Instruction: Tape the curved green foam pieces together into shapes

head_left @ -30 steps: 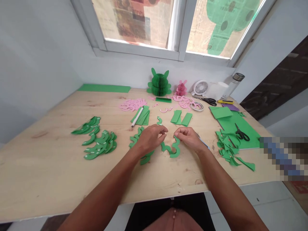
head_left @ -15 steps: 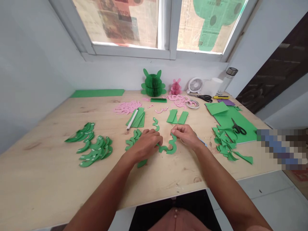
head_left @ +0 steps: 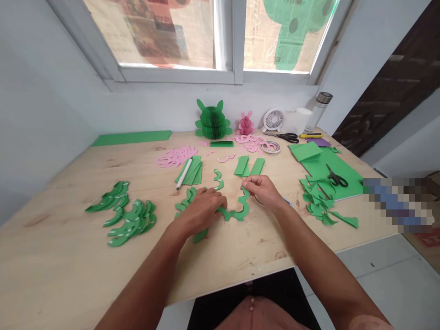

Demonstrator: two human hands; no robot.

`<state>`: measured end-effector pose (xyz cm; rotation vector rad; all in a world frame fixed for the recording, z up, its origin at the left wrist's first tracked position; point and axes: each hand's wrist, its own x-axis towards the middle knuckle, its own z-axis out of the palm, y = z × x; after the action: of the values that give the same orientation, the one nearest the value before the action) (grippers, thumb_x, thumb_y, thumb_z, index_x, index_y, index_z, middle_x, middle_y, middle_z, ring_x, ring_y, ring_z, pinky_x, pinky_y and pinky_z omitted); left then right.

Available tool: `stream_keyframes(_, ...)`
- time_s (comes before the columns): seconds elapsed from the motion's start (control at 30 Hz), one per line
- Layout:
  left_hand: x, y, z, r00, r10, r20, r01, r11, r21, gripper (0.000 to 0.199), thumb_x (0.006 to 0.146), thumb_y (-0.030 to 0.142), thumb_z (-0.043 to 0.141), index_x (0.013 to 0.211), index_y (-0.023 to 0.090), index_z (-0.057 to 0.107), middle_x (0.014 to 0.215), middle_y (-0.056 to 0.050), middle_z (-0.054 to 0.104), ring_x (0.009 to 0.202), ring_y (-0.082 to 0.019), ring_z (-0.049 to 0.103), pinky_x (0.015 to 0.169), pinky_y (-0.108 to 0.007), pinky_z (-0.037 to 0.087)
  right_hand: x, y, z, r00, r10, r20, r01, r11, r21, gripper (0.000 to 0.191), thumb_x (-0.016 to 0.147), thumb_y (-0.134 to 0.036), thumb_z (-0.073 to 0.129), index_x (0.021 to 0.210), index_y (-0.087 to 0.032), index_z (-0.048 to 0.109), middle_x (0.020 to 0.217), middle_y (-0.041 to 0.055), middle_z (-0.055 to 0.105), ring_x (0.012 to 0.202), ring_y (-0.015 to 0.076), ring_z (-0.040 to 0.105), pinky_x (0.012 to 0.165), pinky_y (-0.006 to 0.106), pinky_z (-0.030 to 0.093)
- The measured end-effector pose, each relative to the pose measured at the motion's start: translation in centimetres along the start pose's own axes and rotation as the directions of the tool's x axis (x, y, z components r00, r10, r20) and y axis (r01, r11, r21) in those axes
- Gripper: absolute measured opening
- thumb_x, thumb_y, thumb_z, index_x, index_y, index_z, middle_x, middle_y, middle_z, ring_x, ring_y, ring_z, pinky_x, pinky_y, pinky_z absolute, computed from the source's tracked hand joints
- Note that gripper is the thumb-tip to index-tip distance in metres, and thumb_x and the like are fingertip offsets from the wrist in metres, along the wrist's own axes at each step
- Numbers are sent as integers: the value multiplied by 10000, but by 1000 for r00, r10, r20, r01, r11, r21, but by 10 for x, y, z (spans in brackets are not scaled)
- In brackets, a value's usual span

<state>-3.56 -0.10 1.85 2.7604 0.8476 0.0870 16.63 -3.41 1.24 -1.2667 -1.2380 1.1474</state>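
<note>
A wavy green paper strip point(head_left: 243, 207) curves between my two hands above the wooden table. My right hand point(head_left: 264, 190) pinches its upper end between thumb and fingers. At its left end, the curled fingers of my left hand point(head_left: 205, 206) close on the strip, and the fingertips are partly hidden. Green scalloped paper pieces point(head_left: 185, 198) lie beside and partly under my left hand. Just beyond the hands rests another short wavy green piece point(head_left: 217, 178) with white marks. Part of a tape roll point(head_left: 258, 200) shows under my right wrist.
Curved green cutouts point(head_left: 132, 224) lie at left. Folded green papers point(head_left: 192, 172) carry a white pen point(head_left: 184, 174). Pink cutouts point(head_left: 177, 156), a green honeycomb paper figure point(head_left: 213, 121) and a small fan point(head_left: 273, 120) stand farther back. Scissors point(head_left: 337, 178) and green scraps point(head_left: 316, 199) are at right.
The view has shifted slightly, so most things sit a little farther left. Both hands keep hold of the wavy strip, and more of it shows near my left fingers.
</note>
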Motion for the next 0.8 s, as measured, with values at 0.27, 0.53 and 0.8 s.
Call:
stream_keyframes(0.27,3,-1,-1,994,37,-104,-39,999,-18,176,709,49,451,726,196,546,787,-19,605,868,-206,524,798,-352,334,0,-3,1,995,-28,-95,38,994,105,210,688,-338,615,575,-162,606,516,-21,529,469,79,394,467,223,292)
stream_keyframes(0.53,9,-5,4,967,32,-254,-40,999,-27,295,699,-4,424,725,215,620,1037,-31,639,1146,-238,449,946,-418,315,2,-1,-1,983,-25,-183,84,943,322,187,669,-320,645,567,-170,599,505,-24,520,472,81,394,470,222,293)
stream_keyframes(0.8,7,-15,5,973,-87,-215,95,995,24,309,665,-23,385,624,193,602,969,-49,671,1074,-254,511,882,-427,348,1,-2,1,984,-3,-179,61,946,319,186,649,-315,647,554,-165,593,476,-36,488,456,74,382,468,224,287)
